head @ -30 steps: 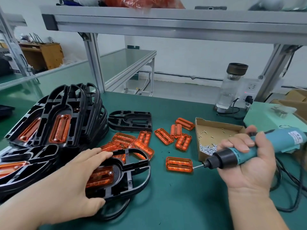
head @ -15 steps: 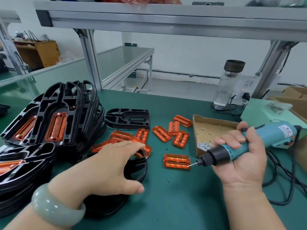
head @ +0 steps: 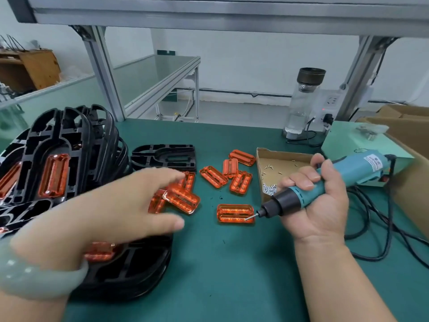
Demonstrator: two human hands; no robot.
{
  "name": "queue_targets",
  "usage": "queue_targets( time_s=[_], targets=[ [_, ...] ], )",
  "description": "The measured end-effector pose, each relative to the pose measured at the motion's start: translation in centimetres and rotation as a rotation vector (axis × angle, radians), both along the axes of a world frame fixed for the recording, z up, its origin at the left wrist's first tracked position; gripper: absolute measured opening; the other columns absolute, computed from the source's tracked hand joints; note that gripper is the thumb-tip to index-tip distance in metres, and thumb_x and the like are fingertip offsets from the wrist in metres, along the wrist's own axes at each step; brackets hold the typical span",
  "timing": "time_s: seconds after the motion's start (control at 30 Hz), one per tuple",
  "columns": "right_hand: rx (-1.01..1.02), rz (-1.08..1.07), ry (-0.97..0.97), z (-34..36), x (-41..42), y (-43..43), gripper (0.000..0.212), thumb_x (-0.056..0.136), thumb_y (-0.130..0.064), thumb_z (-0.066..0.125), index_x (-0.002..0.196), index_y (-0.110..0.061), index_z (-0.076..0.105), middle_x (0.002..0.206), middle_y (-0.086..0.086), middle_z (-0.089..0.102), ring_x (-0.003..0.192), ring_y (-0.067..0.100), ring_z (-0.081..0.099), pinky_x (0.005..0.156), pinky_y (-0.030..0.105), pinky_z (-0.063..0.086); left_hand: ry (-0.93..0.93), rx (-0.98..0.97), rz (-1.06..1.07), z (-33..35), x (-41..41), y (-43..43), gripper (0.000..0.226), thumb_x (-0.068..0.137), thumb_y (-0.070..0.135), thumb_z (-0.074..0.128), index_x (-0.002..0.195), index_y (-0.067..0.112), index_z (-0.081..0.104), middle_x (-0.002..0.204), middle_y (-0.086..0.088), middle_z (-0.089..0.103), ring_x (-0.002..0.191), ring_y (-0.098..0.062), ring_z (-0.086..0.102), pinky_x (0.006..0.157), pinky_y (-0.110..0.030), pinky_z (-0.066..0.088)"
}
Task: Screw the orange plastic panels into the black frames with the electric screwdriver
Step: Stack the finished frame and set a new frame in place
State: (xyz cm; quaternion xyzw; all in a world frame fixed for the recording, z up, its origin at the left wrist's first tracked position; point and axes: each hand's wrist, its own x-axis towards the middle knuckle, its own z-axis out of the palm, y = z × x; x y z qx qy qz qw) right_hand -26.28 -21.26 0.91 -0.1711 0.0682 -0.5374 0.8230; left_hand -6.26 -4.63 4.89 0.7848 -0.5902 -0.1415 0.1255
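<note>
The panels (head: 181, 198) are scattered mid-bench, a few overlapping. They're glossy see-through orange plastic, rounded rectangles with two ribbed slots each. A lone panel (head: 234, 213) lies right under the driver tip.

The left hand (head: 104, 212) is blurry but clearly flat and spread over the pile, holding nothing; looks to me like it's going for the next panel. Under that wrist is a frame (head: 139, 270), matte black, curvy and webbed, with an orange piece already sitting in it. There's a fanned stack (head: 58, 159) of fitted ones at the left and a bare frame (head: 163, 156) further back.

The right hand (head: 318, 205) is wrapped tight round the driver (head: 325, 182), which has a teal body, a black nose and a thin bit pointing left and down.

If it were me, I'd pinch one panel by its long edges so it doesn't drag its neighbours along. Then seat it flush in the frame opening, pin the frame to the mat (head: 232, 287) and come in square with the bit. That slick plastic probably skates and cracks if you go in crooked.

The tiny silver screws (head: 269, 189) are heaped in a corner of a cardboard box (head: 285, 156) next to the driver hand, handy for reloading.
</note>
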Motion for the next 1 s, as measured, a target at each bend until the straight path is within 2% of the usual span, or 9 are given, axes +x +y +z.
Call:
queue_targets(
  time_s=[0.13,0.2,0.43,0.57,0.67,0.73,0.8,0.9,1.0],
  targets=[
    [0.022,0.005,-0.004,-0.2,0.2,0.0,0.005,0.082,-0.027,0.056,0.086,-0.024,0.055,0.053,-0.011,0.044,0.040,0.002,0.042,0.051,0.016,0.043,-0.154,-0.088,0.162,1.6,1.2,-5.4,0.057,0.087,0.037,0.061,0.140,0.024,0.043,0.138,0.003,0.052,0.124,-0.017,0.049,0.097,-0.022,0.034],
    [0.026,0.010,-0.002,-0.3,0.2,-0.1,0.006,0.082,-0.027,0.057,0.086,-0.023,0.055,0.054,-0.010,0.044,0.040,0.002,0.043,0.050,0.016,0.044,-0.230,-0.022,0.215,0.8,2.1,-8.5,0.047,0.090,0.030,0.058,0.135,0.018,0.049,0.131,-0.004,0.058,0.117,-0.025,0.053,0.093,-0.027,0.039],
    [0.057,0.013,-0.019,-0.6,0.2,-0.6,0.007,0.080,-0.025,0.058,0.086,-0.022,0.057,0.054,-0.010,0.043,0.040,0.003,0.042,0.049,0.017,0.042,-0.522,0.317,0.261,-3.1,6.4,-13.1,0.039,0.084,0.015,0.060,0.123,0.024,0.062,0.122,-0.008,0.058,0.109,-0.028,0.058,0.093,-0.035,0.049],
    [0.076,0.012,-0.017,-0.7,0.2,-0.8,0.011,0.076,-0.025,0.061,0.087,-0.023,0.057,0.054,-0.011,0.043,0.040,0.003,0.041,0.049,0.017,0.042,-0.609,0.278,0.261,-2.9,6.9,-13.2,0.029,0.084,0.022,0.064,0.113,0.025,0.065,0.108,-0.002,0.064,0.099,-0.027,0.061,0.085,-0.037,0.052],
    [0.085,0.005,-0.018,-0.8,0.1,-0.9,0.011,0.077,-0.024,0.060,0.087,-0.023,0.057,0.054,-0.011,0.043,0.040,0.003,0.042,0.049,0.017,0.042,-0.643,0.110,0.299,-1.5,6.7,-13.1,0.027,0.087,0.024,0.061,0.113,0.018,0.063,0.103,-0.011,0.065,0.094,-0.033,0.062,0.079,-0.037,0.052],
    [0.082,-0.001,-0.013,-0.8,0.0,-1.1,0.011,0.077,-0.024,0.060,0.088,-0.023,0.056,0.054,-0.011,0.043,0.040,0.003,0.042,0.049,0.017,0.042,-0.492,-0.072,0.338,-0.1,6.3,-12.6,0.028,0.087,0.020,0.060,0.114,0.011,0.060,0.095,-0.016,0.067,0.089,-0.035,0.063,0.078,-0.038,0.050],
    [0.077,-0.013,-0.007,-0.7,-0.2,-1.2,0.011,0.078,-0.025,0.060,0.088,-0.022,0.056,0.055,-0.011,0.043,0.040,0.003,0.042,0.049,0.017,0.043,-0.218,-0.260,0.356,1.3,5.5,-11.6,0.023,0.087,0.014,0.060,0.110,0.012,0.060,0.088,-0.010,0.071,0.080,-0.026,0.069,0.074,-0.032,0.052],
    [0.073,0.004,-0.017,-0.5,-0.6,-1.5,0.007,0.081,-0.026,0.058,0.086,-0.021,0.057,0.055,-0.011,0.044,0.040,0.003,0.043,0.048,0.018,0.044,0.475,-0.515,0.359,2.9,3.1,-9.3,0.025,0.087,-0.003,0.052,0.101,0.014,0.065,0.090,-0.001,0.073,0.075,-0.012,0.072,0.069,-0.019,0.057],
    [0.073,0.037,-0.026,-0.4,-1.1,-1.8,0.007,0.083,-0.027,0.056,0.086,-0.021,0.057,0.055,-0.011,0.043,0.039,0.002,0.043,0.048,0.017,0.043,1.054,-0.620,0.326,4.1,0.7,-7.1,0.025,0.094,0.002,0.042,0.108,0.000,0.062,0.104,-0.013,0.071,0.083,-0.027,0.072,0.071,-0.023,0.058]
  ],
)
